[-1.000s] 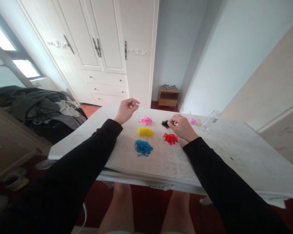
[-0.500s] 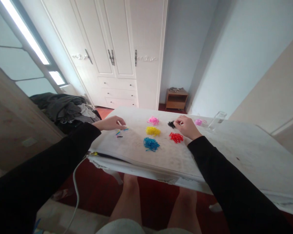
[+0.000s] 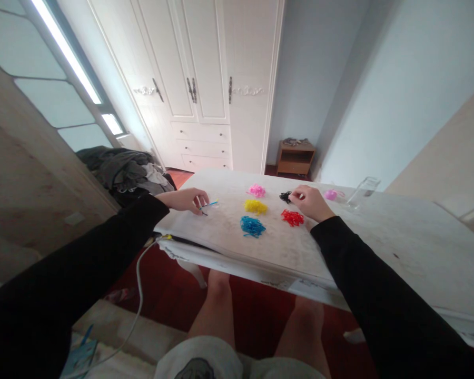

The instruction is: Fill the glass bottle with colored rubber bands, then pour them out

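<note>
My left hand (image 3: 186, 201) rests low over the left part of the table, its curled fingers apart. A few thin strips (image 3: 212, 203), blue, yellow and dark, lie at its fingertips; part of them is hidden by the hand. On the right, my right hand (image 3: 310, 203) has thumb and forefinger pinched at the edge of a small pile of black rubber bands (image 3: 285, 197). Red rubber bands (image 3: 293, 218) lie just in front of that hand. Between the hands are piles of pink (image 3: 256, 190), yellow (image 3: 255, 206) and blue rubber bands (image 3: 253, 226).
A pink round item (image 3: 331, 195) and a clear glass bottle (image 3: 364, 191), tilted in view, are beyond my right hand on the white table (image 3: 379, 252). A white cable (image 3: 139, 284) hangs by the left front edge. Clothes (image 3: 122, 171) are heaped at left.
The view has shifted, so the table sits slightly further right and higher. My left hand has moved over the small strips, covering some. My right hand stays at the black pile.
</note>
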The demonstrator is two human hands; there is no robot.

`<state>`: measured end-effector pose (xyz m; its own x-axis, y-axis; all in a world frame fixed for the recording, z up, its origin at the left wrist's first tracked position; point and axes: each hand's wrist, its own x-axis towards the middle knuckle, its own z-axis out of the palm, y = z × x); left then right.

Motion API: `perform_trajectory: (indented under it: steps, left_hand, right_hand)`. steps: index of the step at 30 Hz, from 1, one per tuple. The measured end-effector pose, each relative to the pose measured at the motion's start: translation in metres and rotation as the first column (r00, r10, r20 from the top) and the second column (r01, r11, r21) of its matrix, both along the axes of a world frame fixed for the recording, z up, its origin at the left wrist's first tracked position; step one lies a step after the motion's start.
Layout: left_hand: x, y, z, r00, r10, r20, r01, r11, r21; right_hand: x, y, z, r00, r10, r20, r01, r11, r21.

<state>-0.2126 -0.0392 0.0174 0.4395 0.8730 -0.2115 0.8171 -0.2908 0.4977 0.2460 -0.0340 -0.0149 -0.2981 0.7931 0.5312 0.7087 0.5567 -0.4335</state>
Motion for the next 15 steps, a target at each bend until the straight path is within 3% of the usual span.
perform_trajectory:
  steps: [8, 15]
  left_hand:
    - [0.0030, 0.0024, -0.0032, 0.994, -0.010, 0.108, 0.011, 1.000, -0.006]
    - [0.0009, 0.0059, -0.0061, 0.989, -0.026, 0.149, 0.012, 0.995, 0.096]
  right_hand:
    - [0.0001, -0.0010, 0.0011, 1.000, 0.011, 0.005, -0.010, 0.999, -0.031]
    - [-0.0009, -0.0027, 0.0026, 1.000, 0.030, 0.011, -0.029, 0.999, -0.044]
